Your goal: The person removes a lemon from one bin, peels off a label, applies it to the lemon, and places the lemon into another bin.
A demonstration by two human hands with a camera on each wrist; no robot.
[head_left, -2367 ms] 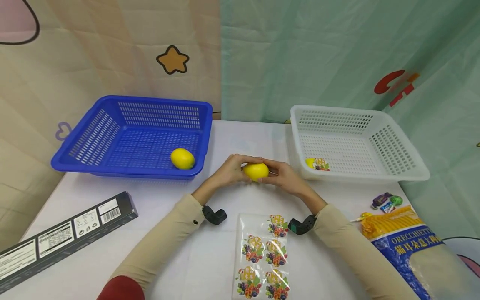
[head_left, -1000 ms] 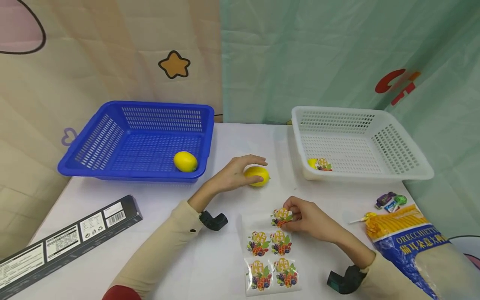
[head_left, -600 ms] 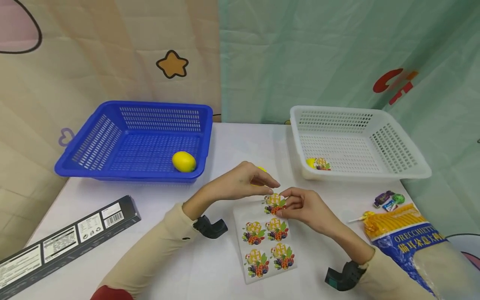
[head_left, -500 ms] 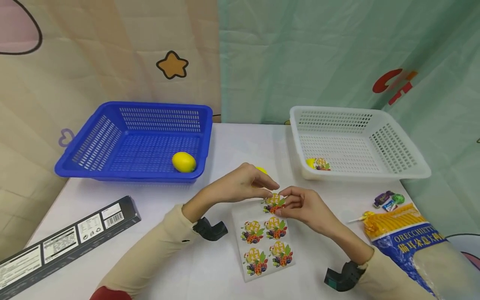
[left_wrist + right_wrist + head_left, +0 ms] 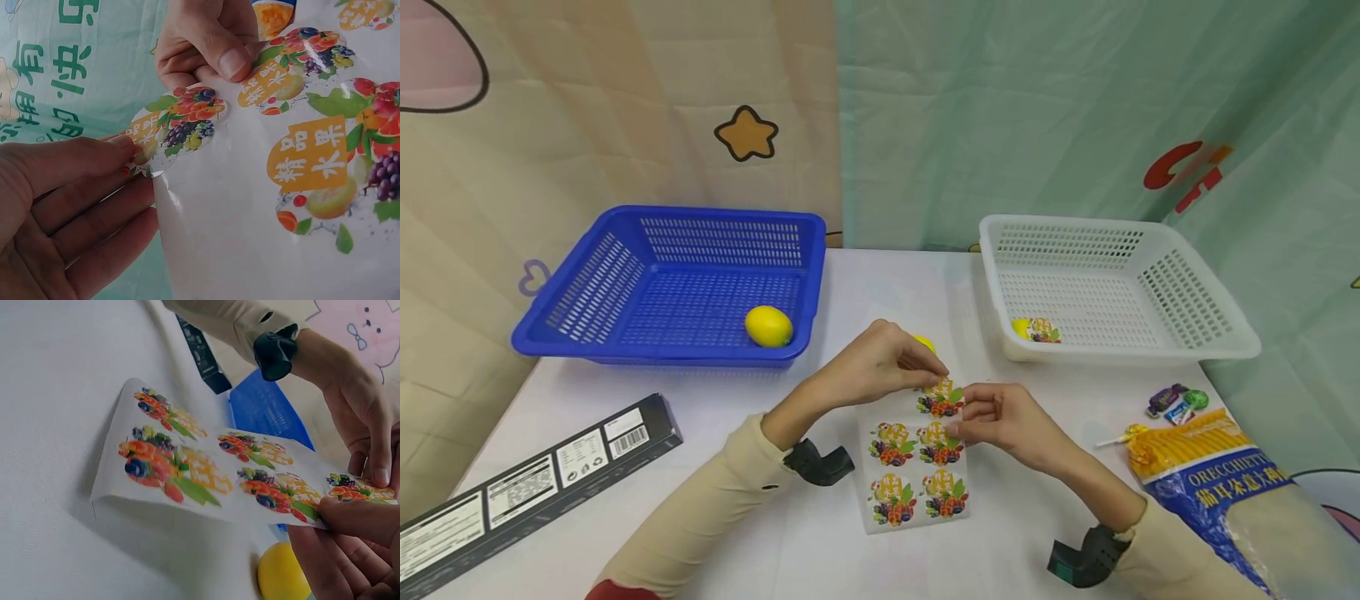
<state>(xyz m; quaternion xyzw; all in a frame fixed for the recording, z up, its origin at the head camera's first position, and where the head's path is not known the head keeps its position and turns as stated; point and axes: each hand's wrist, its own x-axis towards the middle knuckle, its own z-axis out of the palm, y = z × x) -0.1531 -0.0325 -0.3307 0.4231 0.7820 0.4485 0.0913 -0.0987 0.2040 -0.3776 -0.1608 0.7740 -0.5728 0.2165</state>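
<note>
My left hand pinches the edge of a round fruit sticker, whose held side stands off the white backing sheet. The right hand grips that sheet by its right edge, thumb on top, as the right wrist view shows. Several other fruit stickers lie flat on the sheet, which is raised and slanted over the table. Behind the left hand sits a lemon, mostly hidden in the head view; the right wrist view shows more of the lemon below the sheet.
A blue basket with one lemon stands back left. In the white basket at back right lies a stickered lemon. A long black box lies left; wrapped candies, a lollipop and a pasta bag lie right.
Both hands held the lemon at first. The right hand then let go and took the sticker sheet; the left hand left the lemon and now pinches the top sticker. The sheet has shifted slightly left.
</note>
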